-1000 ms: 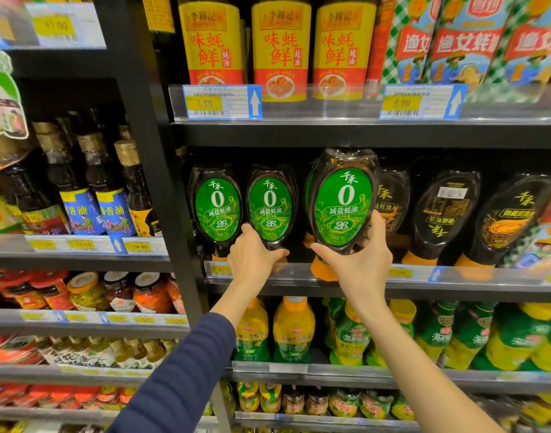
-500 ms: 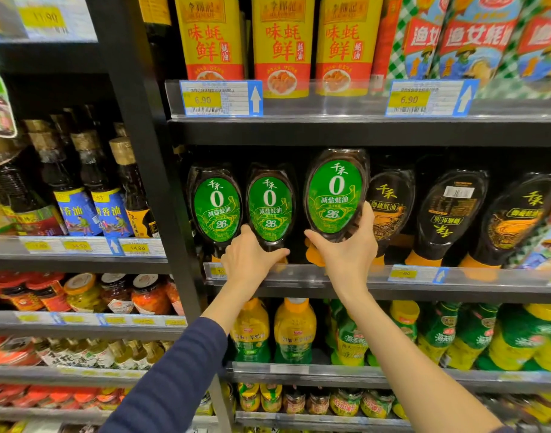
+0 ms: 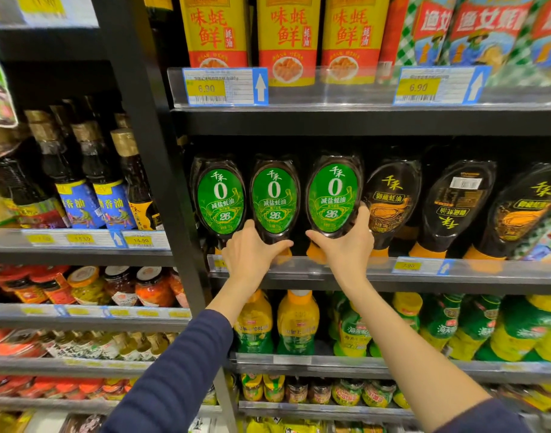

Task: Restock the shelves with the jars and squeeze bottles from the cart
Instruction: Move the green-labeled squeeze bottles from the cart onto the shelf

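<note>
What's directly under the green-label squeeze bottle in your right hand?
Under the dark green-label squeeze bottle held by the right hand is its orange cap, at the clear-fronted shelf. The hand hides whether the cap rests on it.

— What is this place?
— A shop. Black metal shelves (image 3: pixel 361 121) fill the whole picture.
— What splits them?
— A black post (image 3: pixel 149 151) left of the middle. Price tags (image 3: pixel 225 86) shine along the clear shelf edges.

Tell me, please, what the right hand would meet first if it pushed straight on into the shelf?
Probably the green-labelled squeeze bottle that the right hand already grips; what stands behind it is hidden.
</note>
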Available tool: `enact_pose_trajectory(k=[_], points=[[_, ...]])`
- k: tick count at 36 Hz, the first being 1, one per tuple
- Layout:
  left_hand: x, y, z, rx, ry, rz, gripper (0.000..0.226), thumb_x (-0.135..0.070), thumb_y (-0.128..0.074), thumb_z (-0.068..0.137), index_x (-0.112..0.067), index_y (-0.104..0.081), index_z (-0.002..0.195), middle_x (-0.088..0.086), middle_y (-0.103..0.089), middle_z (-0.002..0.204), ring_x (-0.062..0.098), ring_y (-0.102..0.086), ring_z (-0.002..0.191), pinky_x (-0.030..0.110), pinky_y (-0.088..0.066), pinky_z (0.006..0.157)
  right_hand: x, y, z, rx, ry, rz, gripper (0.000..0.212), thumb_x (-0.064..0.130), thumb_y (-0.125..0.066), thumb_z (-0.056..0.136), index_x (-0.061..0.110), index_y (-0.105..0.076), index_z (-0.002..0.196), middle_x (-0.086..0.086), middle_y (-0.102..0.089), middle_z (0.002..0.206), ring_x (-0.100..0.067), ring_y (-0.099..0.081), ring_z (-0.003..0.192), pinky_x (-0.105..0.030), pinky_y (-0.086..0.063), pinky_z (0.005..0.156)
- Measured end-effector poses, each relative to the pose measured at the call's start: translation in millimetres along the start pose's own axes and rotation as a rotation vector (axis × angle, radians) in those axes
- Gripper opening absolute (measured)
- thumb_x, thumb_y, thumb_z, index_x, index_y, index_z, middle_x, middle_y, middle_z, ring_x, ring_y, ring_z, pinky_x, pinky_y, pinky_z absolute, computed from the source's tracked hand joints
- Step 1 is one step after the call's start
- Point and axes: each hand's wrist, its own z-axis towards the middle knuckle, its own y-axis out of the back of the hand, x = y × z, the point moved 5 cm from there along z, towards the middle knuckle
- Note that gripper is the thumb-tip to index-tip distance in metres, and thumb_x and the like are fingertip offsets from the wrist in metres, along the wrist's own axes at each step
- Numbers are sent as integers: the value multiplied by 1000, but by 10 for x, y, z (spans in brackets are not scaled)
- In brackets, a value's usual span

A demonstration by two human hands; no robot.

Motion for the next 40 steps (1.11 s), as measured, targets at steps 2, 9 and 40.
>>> enact_pose_trajectory(k=[2,9,40], points=[[8,0,-4,-4,3,7,72,-73,-68,59,-10,-48,88,9,-65,82,31,-63,83,44,-52,70,-49,-28,-25,5,-20,-5,93,26,-87,59,9,-34,134,-8,-56,126,-24,-49,121,-35,-41,99],[28,-11,3,0,13,21,81,-76,-65,58,-8,-52,99,9,-67,91,32,-63,91,47,-52,75,-89,-60,13,25,-29,-39,96,26,-87,57,9,-32,134,-10,-55,128,-25,-49,123,-39,-43,101],[-8,158,-458,-194,-117,-516,39,-33,-76,75,-13,-62,105,-7,-59,99,11,-57,98,10,-37,81,421,651,491,195,326,-252,57,39,-82,63,10,-61,107,-2,-61,80,-22,-62,74,-41,-53,78]])
